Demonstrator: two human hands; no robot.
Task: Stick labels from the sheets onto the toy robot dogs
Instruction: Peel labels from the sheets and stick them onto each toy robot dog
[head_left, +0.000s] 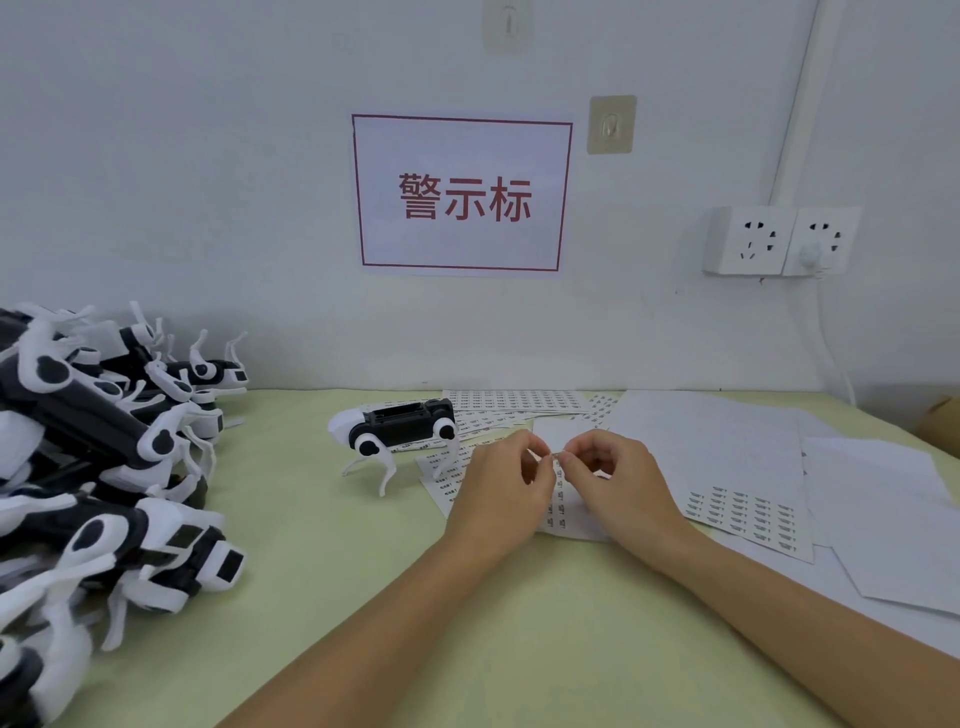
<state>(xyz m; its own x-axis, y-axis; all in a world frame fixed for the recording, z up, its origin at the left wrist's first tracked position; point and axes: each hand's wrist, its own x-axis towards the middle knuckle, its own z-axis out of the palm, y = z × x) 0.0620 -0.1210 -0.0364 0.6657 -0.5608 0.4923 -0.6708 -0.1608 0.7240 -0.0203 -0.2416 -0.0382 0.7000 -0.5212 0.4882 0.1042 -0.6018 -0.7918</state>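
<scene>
Both my hands meet over the near label sheet (563, 512) at desk centre. Left hand (501, 491) and right hand (621, 480) have fingers curled, fingertips pinched together on something small between them, probably a label (555, 457), too small to confirm. The sheet lies flat under the hands, mostly covered by them.

One toy robot dog (397, 431) stands upright on its legs just left of the hands, back legs on the edge of a label sheet, apart from both hands. Pile of robot dogs (104, 441) heaped at the left desk edge, black and white, legs tangled, well apart from the hands.

More label sheets (519, 402) fanned out behind the dog against the wall. Blank sheets (706, 447) stacked right of the hands; one partly used sheet (743, 514) with printed rows sits among them.

Desk (322, 561) has a pale green top. White wall (208, 182) behind, red-bordered sign (462, 195) with red characters, two adhesive hooks (611, 124), a double socket (779, 240) with a plugged cable at right. Cardboard corner (940, 415) at far right.
</scene>
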